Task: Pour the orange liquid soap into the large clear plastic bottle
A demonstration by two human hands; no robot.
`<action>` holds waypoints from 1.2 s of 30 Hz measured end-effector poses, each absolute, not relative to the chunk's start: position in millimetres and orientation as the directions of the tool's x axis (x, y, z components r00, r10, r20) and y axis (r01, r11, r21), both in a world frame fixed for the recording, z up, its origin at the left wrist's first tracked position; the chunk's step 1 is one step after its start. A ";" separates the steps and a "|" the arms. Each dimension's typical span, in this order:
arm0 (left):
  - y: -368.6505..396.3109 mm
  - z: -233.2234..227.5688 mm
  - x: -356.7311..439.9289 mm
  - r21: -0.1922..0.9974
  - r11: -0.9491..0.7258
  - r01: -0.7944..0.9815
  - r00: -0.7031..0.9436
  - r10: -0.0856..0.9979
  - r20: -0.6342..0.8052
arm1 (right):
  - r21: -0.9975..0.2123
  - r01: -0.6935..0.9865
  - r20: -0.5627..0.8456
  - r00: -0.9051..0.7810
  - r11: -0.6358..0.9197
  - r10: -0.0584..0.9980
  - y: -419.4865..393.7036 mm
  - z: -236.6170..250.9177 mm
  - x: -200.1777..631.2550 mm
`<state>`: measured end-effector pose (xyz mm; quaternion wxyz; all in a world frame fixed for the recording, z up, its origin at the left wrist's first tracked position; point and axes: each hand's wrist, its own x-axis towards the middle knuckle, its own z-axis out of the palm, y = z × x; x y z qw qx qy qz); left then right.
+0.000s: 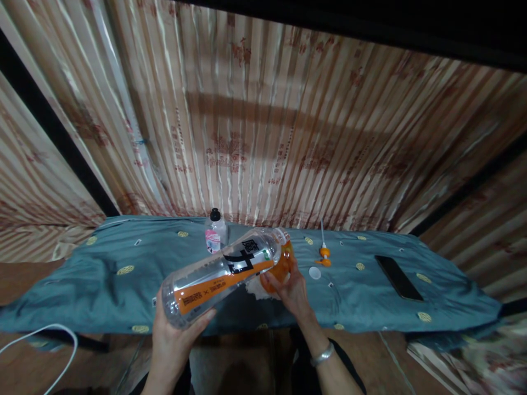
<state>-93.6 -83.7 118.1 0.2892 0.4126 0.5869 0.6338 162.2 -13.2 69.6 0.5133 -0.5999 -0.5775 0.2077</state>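
Two bottles engaged, one per hand. My left hand (175,334) cups the base end of the clear bottle (222,277), thumb along its near side, grip closed to the bottle's width. My right hand (296,291) curls round the orange bottle (279,269), thumb and fingers closed on it.

Position: both bottles are over the middle of the cloth-covered table (354,307), the clear one slanting from the near edge toward the far edge, its neck crossing the top of the orange one. Whether the mouths touch, I cannot tell; liquid level not readable.

Risks, as judged:
1. Neck slips off line. Cause: I support the clear bottle only at its base, so a small wrist turn swings the far end widely. Any liquid would then run onto my right fingers.
2. Thin wall buckles. Cause: squeezing too hard with the left; a surge could follow.
3. Orange bottle tips. Cause: the neck pressing on it, or the crumpled white paper (256,288) beside its base giving uneven footing.
4. Spill spreads on the wrinkled cloth. Nearest to the right: white disc (314,272) and orange pump head (324,253). The phone (398,278), toward the right edge, lies farther off.
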 end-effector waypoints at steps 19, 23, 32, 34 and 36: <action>-85.3 124.2 -90.4 0.987 -0.133 0.084 -0.509 0.846 0.158 | -0.852 0.482 0.361 0.252 0.207 0.898 -14.1 76.1 161.4; -86.1 126.3 -89.6 0.988 -0.140 0.068 -0.509 0.847 0.155 | -0.845 0.498 0.359 0.257 0.195 0.897 -14.0 74.3 161.7; -85.8 126.0 -89.3 0.986 -0.148 0.073 -0.505 0.847 0.165 | -0.845 0.497 0.360 0.257 0.197 0.897 -12.6 68.6 162.8; -85.9 127.1 -88.8 0.986 -0.156 0.058 -0.503 0.848 0.164 | -0.845 0.497 0.361 0.258 0.198 0.896 -12.8 69.1 162.6; -85.9 127.5 -88.5 0.986 -0.156 0.062 -0.503 0.848 0.166 | -0.850 0.490 0.355 0.258 0.195 0.899 -13.0 69.5 162.3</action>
